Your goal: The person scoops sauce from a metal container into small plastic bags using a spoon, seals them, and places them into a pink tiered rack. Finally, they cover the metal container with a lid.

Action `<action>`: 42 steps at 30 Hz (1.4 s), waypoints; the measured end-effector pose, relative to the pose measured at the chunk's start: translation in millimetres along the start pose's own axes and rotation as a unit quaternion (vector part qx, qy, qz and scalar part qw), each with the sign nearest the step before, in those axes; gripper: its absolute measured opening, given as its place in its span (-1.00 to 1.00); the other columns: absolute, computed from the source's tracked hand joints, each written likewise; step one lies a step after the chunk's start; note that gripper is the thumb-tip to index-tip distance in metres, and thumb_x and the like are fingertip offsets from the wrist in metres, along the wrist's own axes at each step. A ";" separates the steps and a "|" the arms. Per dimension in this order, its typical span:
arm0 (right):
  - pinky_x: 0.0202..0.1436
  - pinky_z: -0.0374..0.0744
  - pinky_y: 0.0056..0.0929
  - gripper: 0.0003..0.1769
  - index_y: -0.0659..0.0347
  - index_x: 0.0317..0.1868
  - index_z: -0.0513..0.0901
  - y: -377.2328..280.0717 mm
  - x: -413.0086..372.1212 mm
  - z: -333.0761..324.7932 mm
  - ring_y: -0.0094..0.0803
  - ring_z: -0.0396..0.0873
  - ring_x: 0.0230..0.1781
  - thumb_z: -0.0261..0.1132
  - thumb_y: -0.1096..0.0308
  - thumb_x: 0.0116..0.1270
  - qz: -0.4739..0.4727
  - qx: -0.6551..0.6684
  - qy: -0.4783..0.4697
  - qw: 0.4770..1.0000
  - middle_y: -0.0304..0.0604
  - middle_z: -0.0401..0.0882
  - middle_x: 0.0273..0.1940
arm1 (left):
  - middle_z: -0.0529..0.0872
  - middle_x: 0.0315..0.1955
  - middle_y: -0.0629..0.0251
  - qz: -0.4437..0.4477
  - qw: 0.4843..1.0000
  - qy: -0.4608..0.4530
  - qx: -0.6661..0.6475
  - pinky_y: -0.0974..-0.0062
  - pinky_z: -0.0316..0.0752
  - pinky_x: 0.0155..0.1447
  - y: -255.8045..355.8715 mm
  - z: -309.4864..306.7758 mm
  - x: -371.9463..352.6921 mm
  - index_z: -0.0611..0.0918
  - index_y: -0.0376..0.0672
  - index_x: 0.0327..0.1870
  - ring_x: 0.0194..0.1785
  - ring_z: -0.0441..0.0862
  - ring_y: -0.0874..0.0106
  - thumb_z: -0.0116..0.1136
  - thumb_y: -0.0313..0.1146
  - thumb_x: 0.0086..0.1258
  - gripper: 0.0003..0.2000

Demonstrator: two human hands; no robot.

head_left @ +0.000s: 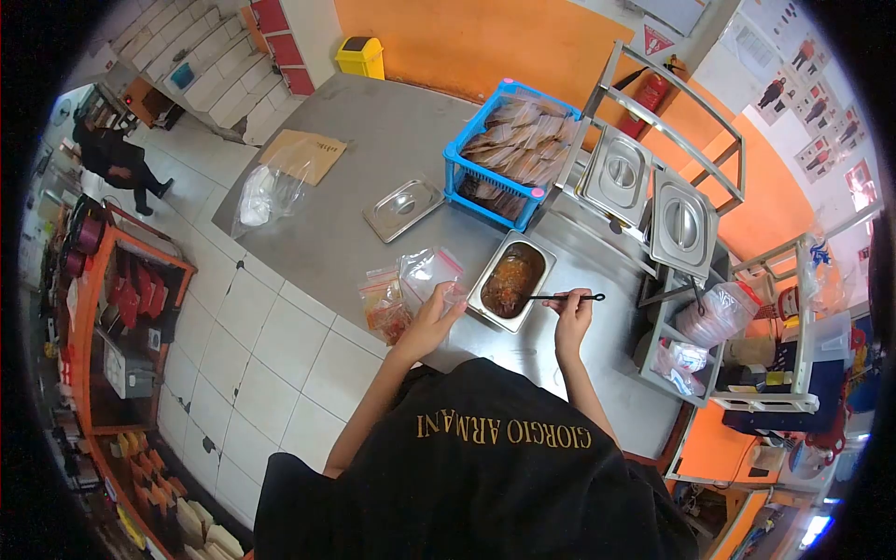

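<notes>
My right hand (572, 319) grips the black handle of a spoon or ladle (594, 297), whose far end dips into brown-red sauce (511, 278). The sauce fills part of a deep steel pan (549, 263) in front of me. With its fingers closed on the edge, my left hand (431, 325) holds a clear zip bag (426, 271) just left of the pan. Beside that hand lie filled bags (385, 303) with orange and reddish contents, at the table's front edge.
A steel lid (403, 209) lies on the steel table (350, 112). Behind the pan stands a blue basket (455, 177) of packed bags. Covered pans (684, 224) sit in a rack at the right. Brown paper (317, 154) and a plastic bag (271, 193) lie left. A person (117, 154) walks far left.
</notes>
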State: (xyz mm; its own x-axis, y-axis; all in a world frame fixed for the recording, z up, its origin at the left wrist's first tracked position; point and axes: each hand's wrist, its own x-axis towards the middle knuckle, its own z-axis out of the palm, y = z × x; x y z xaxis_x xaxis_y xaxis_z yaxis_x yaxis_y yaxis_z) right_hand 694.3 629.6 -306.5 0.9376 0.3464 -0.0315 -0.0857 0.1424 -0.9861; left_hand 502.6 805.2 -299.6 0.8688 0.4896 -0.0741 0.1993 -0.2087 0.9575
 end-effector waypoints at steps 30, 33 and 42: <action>-0.18 0.65 -0.46 -0.83 0.28 -0.21 0.33 27.3 -5.7 -0.8 -0.24 0.64 -0.35 -0.06 0.33 0.48 0.081 0.071 -0.002 0.994 0.04 0.55 -0.27 | 0.48 0.04 0.00 0.009 1.000 -0.008 -0.011 0.34 0.24 0.27 14.2 1.4 -7.4 0.27 -0.26 0.14 0.18 0.41 0.20 -0.03 -0.10 0.43 -0.54; -0.13 0.64 -0.49 -0.81 0.28 -0.20 0.36 34.2 -3.2 -11.8 -0.24 0.63 -0.29 -0.03 0.31 0.47 0.124 0.156 0.041 0.979 0.06 0.55 -0.23 | 0.46 0.07 0.02 0.007 1.000 0.006 -0.001 0.34 0.21 0.29 11.9 -0.9 -7.9 0.26 -0.27 0.17 0.22 0.38 0.22 0.00 -0.11 0.42 -0.52; -0.09 0.63 -0.43 -0.81 0.33 -0.16 0.32 21.4 -1.3 -16.2 -0.24 0.60 -0.24 -0.06 0.34 0.47 0.147 0.205 0.038 0.967 0.05 0.49 -0.20 | 0.47 0.05 0.02 0.065 0.996 0.050 0.038 0.33 0.21 0.28 11.4 -6.8 -5.1 0.27 -0.27 0.18 0.21 0.37 0.22 0.06 -0.16 0.39 -0.52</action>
State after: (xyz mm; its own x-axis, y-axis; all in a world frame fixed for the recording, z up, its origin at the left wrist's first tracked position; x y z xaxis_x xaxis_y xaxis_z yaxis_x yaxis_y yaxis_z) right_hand 696.8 617.2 -330.2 0.8733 0.3602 -0.3279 -0.4640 0.4100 -0.7853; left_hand 497.4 806.0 -286.4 0.8405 0.5356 0.0818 0.1242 -0.3373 0.9332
